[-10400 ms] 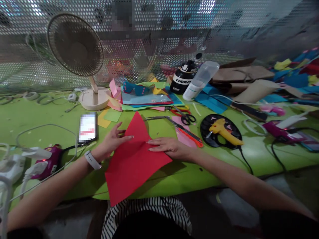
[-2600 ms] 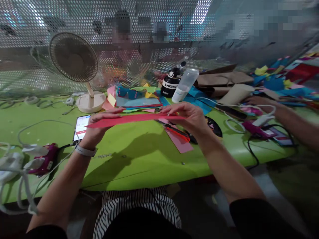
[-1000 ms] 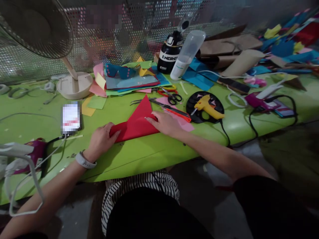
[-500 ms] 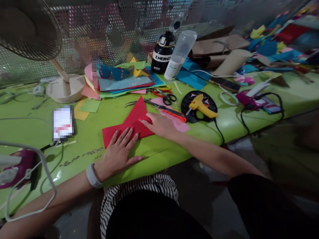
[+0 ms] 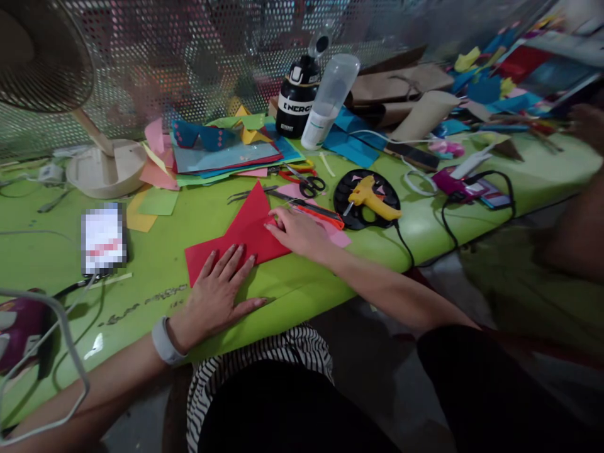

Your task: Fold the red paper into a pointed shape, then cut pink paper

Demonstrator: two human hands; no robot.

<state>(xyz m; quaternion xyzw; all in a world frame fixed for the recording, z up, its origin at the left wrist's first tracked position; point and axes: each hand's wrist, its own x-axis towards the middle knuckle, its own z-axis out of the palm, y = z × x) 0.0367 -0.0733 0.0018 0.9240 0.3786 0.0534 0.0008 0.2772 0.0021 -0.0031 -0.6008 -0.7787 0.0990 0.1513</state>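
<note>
On the near part of the green tabletop [image 5: 155,314], touching one folded red paper [image 5: 250,220] with both bare hands. Holding the left hand [image 5: 219,292] palm down, with fingertips spread over the paper's lower-left part and the thumb out past its edge, clamped on nothing. Meeting the paper's right side with the right hand [image 5: 302,234], with fingers curled and thumb and forefinger close together; cannot tell whether pinching or merely pressing. Wearing a pale wristband [image 5: 165,343] on the left wrist. Pointing the paper's peak away from the body, across the metal tweezers [image 5: 238,198]. Near the right hand, having a utility knife [image 5: 333,218] over pink paper [image 5: 340,239], with black-handled scissors [image 5: 312,187] just behind. Farther right, facing a yellow glue gun [image 5: 372,200] on a round black tray [image 5: 340,201]. Off to the left, having a smartphone [image 5: 102,242], well apart from the paper.
</note>
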